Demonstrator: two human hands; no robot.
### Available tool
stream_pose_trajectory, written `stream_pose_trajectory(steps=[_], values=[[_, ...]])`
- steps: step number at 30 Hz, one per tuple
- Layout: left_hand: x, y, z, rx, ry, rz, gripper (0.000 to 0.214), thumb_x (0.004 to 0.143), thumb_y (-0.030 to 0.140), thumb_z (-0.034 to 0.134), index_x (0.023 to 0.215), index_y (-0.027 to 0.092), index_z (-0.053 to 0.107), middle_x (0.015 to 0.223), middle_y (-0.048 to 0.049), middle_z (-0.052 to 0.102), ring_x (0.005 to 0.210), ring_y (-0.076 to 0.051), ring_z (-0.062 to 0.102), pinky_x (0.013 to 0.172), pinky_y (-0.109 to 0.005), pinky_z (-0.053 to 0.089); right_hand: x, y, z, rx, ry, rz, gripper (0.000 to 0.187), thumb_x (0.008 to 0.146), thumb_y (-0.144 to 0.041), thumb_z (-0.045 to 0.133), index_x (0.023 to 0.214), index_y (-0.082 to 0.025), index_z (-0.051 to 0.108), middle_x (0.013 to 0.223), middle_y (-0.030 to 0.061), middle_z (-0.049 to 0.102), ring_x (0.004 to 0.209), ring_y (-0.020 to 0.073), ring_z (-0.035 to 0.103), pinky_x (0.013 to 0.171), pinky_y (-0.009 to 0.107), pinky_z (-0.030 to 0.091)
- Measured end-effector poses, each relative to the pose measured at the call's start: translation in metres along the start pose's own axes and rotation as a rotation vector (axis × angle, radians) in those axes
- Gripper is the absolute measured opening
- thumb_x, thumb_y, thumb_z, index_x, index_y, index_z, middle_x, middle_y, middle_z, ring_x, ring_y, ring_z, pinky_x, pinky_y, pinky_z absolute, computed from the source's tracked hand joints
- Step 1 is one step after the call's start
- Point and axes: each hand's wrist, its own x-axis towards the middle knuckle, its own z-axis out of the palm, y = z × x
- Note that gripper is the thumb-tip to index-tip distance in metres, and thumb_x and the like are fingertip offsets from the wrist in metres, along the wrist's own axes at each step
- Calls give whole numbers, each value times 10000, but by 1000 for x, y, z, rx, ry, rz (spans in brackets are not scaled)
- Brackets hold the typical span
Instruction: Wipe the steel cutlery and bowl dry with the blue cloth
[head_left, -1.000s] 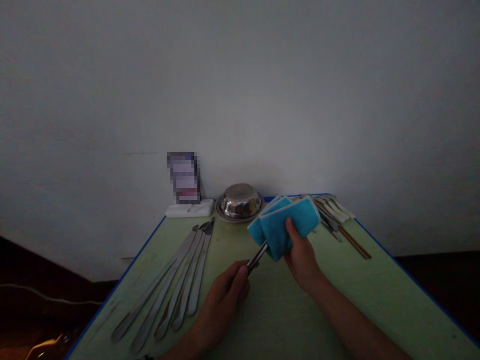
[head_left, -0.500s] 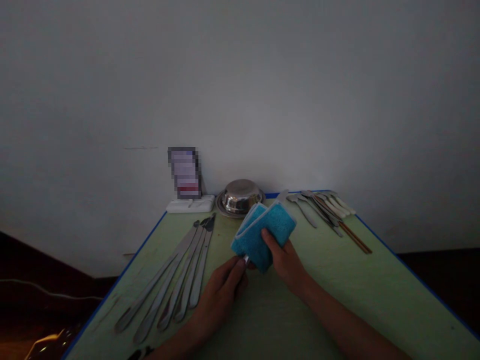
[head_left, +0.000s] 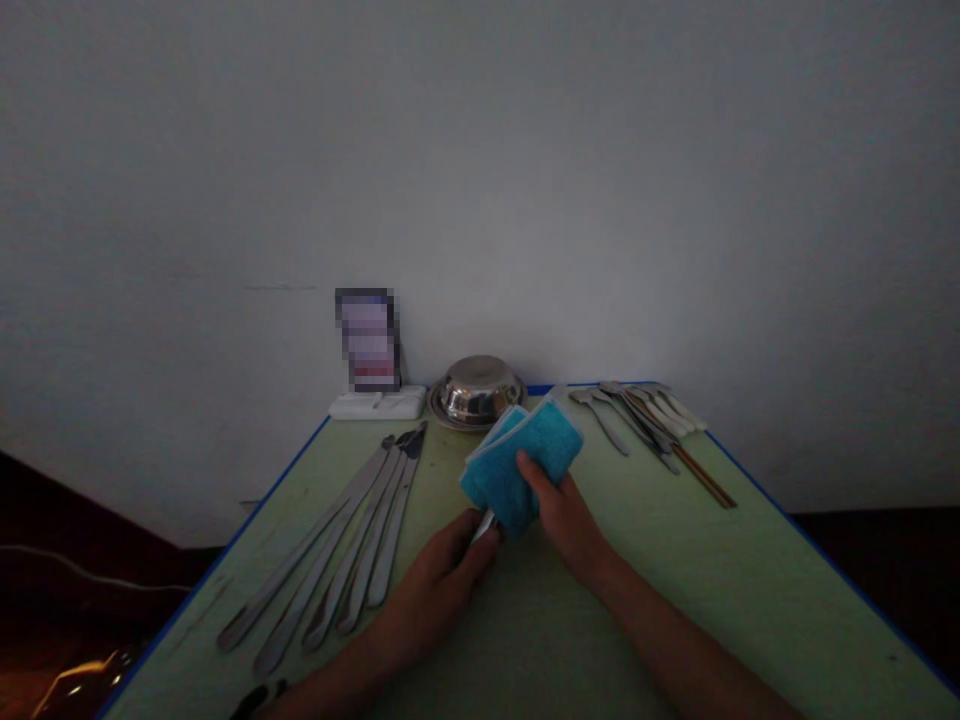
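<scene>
Over the middle of the table my left hand [head_left: 450,570] is closed round the handle of a shiny metal utensil [head_left: 485,524]. My right hand [head_left: 566,520] grips a folded blue cloth [head_left: 517,470] with a pale edge, its thumb pressed on top. The cloth wraps the utensil's middle and hides most of it. A pale tip shows faintly past the cloth's far corner, too dim to tell its kind. Left of my left hand, several long-handled metal utensils [head_left: 360,540] lie fanned out.
An upturned metal bowl [head_left: 480,390] rests on a plate by the wall. A blurred phone [head_left: 369,340] stands on a white base [head_left: 379,404] at back left. Spoons and forks [head_left: 634,420], white-handled pieces [head_left: 675,410] and wooden chopsticks [head_left: 705,476] lie at back right. Blue edging [head_left: 840,570] borders the green table.
More of the metal handle shows between my left hand and the cloth. My right hand and the cloth have shifted slightly left; the whole view has moved a little.
</scene>
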Motion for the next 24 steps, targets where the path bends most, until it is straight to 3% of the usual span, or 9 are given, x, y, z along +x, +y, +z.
stream_pose_trajectory(steps=[4, 8, 13, 17, 22, 24], values=[[0, -4, -2, 30, -39, 28, 318, 872, 401, 409, 1049, 190, 567, 875, -22, 625, 798, -180, 555, 751, -263, 437, -2, 7, 2, -22, -44, 30, 356, 666, -455, 634, 869, -164, 664, 819, 27, 693, 794, 196, 614, 778, 308, 436], [0, -4, -4, 68, -78, 78, 282, 857, 336, 445, 1081, 217, 566, 1013, -27, 628, 897, -197, 559, 851, -287, 416, 0, 18, 2, -5, 34, 123, 410, 646, -490, 640, 905, -173, 665, 868, 34, 698, 856, 212, 619, 820, 326, 435], [-1, -2, -2, 107, -59, 35, 285, 865, 367, 421, 1016, 199, 596, 891, -15, 645, 816, -181, 570, 747, -243, 435, 7, 16, 0, 411, 80, 211, 515, 702, -563, 543, 1020, -166, 626, 941, 51, 691, 891, 205, 626, 812, 330, 471], [-1, -2, -2, 202, -35, 31, 324, 871, 390, 400, 1036, 192, 596, 809, -10, 632, 735, -163, 552, 669, -225, 417, 12, -3, -10, 727, 202, 175, 473, 756, -501, 511, 1118, -201, 566, 1035, 34, 670, 904, 194, 630, 784, 331, 501], [-1, -1, -1, 162, -43, 54, 344, 876, 395, 397, 1108, 224, 584, 826, 0, 604, 710, -146, 519, 665, -215, 403, 19, -7, -20, 699, 281, 156, 405, 727, -410, 604, 1078, -207, 580, 1046, 28, 669, 882, 181, 636, 781, 321, 512], [-1, 1, -1, 111, -28, 49, 352, 875, 413, 398, 1100, 226, 595, 745, 14, 561, 671, -136, 488, 645, -209, 392, 20, -4, -21, 655, 278, 130, 409, 701, -396, 643, 1056, -202, 586, 1026, 33, 676, 860, 180, 640, 784, 324, 513]])
